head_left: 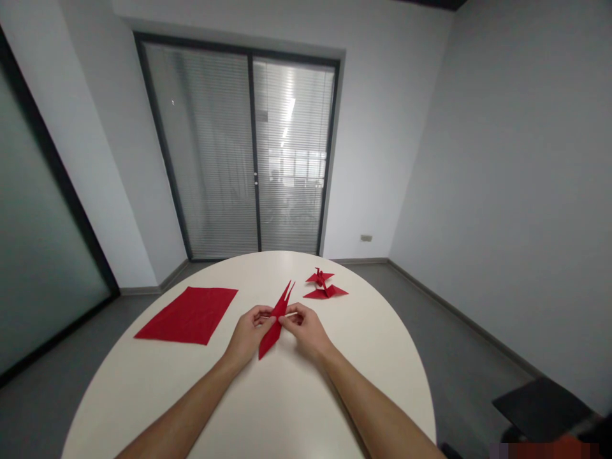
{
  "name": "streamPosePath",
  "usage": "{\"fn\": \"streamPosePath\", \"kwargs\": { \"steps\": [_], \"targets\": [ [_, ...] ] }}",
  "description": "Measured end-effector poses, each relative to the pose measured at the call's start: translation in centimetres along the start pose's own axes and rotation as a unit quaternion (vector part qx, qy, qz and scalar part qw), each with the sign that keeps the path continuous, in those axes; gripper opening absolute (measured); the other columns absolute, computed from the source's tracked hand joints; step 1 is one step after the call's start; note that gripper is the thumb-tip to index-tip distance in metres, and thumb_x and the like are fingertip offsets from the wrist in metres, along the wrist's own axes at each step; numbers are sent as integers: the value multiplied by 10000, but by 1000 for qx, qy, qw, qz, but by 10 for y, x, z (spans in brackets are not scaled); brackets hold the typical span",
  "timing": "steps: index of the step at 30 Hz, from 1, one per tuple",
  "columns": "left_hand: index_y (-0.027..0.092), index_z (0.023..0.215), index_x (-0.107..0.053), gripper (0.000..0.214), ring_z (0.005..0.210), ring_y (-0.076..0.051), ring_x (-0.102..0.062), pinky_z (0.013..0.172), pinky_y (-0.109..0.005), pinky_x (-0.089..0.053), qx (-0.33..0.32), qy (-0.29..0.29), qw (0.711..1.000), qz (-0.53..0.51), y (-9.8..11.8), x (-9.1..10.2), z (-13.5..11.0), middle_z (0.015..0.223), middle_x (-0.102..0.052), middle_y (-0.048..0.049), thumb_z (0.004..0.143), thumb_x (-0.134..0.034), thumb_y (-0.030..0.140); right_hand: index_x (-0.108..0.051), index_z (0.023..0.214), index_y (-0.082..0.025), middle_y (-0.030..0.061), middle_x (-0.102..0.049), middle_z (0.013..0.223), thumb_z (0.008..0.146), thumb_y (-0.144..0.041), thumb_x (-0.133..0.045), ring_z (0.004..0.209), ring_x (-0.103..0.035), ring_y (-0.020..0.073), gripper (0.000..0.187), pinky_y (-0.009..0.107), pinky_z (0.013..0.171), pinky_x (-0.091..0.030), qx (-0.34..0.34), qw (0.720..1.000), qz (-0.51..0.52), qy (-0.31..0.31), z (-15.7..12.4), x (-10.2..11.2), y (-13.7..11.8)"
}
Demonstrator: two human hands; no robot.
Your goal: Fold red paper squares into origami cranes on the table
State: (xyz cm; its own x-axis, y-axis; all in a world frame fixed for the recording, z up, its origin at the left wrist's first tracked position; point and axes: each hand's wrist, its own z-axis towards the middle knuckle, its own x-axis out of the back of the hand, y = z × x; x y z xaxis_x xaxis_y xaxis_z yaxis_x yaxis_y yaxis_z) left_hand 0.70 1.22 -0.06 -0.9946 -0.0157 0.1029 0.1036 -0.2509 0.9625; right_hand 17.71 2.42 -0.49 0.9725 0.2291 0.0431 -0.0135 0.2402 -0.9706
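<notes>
A piece of folded red paper (pixel 271 338) is held between my two hands over the middle of the table. It is long and narrow, with two thin points at the far end and one broader point toward me. My left hand (pixel 249 330) pinches its left edge between thumb and fingers. On the opposite edge, my right hand (pixel 306 328) grips the paper the same way, the two thumbs almost meeting. Just beyond my right hand sit two red paper cranes, a nearer crane (pixel 327 292) and a farther crane (pixel 319 276).
The round white table (pixel 258 421) carries a flat sheet of red paper (pixel 191 315) on the left, with faint creases. A dark chair (pixel 542 405) stands at the lower right. Behind the table is a glass partition (pixel 210 153) with blinds.
</notes>
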Motion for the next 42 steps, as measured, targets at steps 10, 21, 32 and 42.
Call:
{"fn": "streamPosePath", "kwargs": {
  "steps": [10,21,32,42],
  "targets": [
    [172,960,-607,429,795,-224,-722,745,-342,-568,7,3,998,-62,-4,-2,-2,912,-738,-72,716,-733,501,-581,790,-190,1,-638,733,741,-492,-743,677,-604,158,346,288,663,-478,24,1000,-3,3,-2,-2,-3],
    [164,931,-648,361,768,-213,-712,739,-335,-570,13,-8,999,-50,-6,-1,0,869,-744,-62,715,-744,436,-655,852,-180,27,-681,767,751,-418,-738,704,-621,174,272,316,707,-496,41,999,-11,6,-1,2,-7],
    [143,890,-696,323,802,-224,-700,763,-330,-535,42,-63,997,-25,-1,-4,-3,874,-754,-92,682,-761,381,-657,849,-156,-4,-646,670,700,-467,-794,616,-582,134,371,275,627,-466,10,997,72,13,5,11,-2],
    [128,896,-717,275,796,-217,-673,766,-327,-497,54,-132,990,6,-2,-4,-7,860,-749,-93,704,-729,325,-659,740,-153,-2,-646,665,669,-516,-808,610,-575,130,398,275,634,-459,-22,996,79,18,8,22,-9]
  ]
}}
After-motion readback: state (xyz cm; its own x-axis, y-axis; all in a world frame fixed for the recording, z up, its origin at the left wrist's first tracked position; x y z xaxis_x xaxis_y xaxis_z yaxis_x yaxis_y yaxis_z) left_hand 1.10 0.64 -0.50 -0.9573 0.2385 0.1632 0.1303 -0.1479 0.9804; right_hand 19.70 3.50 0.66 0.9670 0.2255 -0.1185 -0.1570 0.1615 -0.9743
